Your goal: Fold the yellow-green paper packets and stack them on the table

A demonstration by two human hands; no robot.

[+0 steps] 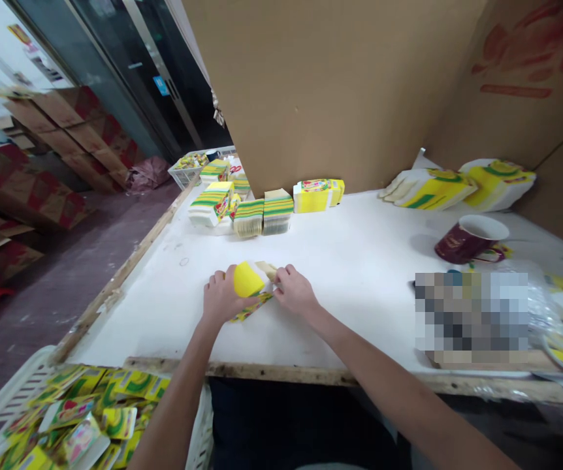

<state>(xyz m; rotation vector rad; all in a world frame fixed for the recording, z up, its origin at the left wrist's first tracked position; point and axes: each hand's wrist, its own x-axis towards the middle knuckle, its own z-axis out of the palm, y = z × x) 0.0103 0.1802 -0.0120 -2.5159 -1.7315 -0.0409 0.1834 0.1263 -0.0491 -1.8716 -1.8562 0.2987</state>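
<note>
Over the middle of the white table, my left hand (223,297) is wrapped around a small yellow-and-white printed carton (251,279). My right hand (294,290) has its fingers closed at the carton's right end. A tan, flat piece (266,269) shows there against the fingertips; whether it is a carton flap or a separate thing I cannot tell. Beyond the hands stand two upright stacks of flat green-and-yellow striped pieces (249,219), with a yellow carton bundle (317,196) to their right.
A white basket (36,365) at lower left holds many yellow packets (85,411). To the right are a maroon mug (467,238), flattened yellow cartons (433,188) and a pixelated patch. Cardboard (340,91) walls the table's back; a wooden strip (281,372) edges its front.
</note>
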